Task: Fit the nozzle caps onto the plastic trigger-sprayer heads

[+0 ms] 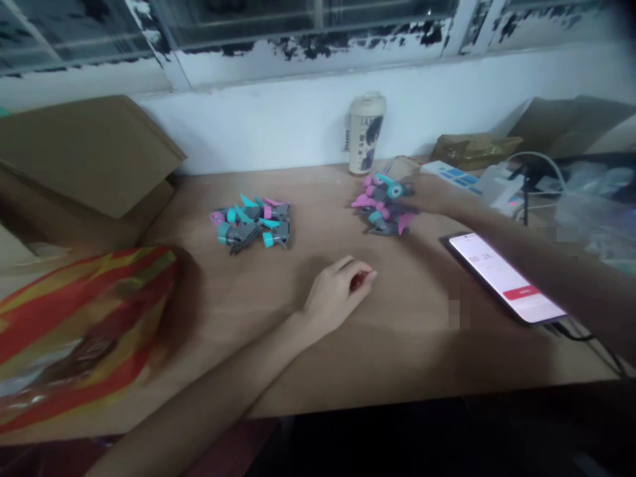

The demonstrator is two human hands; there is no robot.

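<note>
On the wooden worktop (397,358), the left hand (338,291) closed loosely on a small red item (358,281), while the right hand (431,195), its grip indiscernible through blur, met the pink-and-teal sprayer heads (382,205), where singling out one piece seemed advisable.

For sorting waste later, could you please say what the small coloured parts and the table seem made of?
The coloured parts look like moulded plastic: even teal, pink and grey, dull sheen. The table seems wood or wood-look laminate: tan, smooth, faint grain; blur leaves it open.

Both forearms are bare and slender, with no sleeve in view. The left hand (338,291) shows clearly; the right hand (430,197) is blurred and shadowed.
</note>
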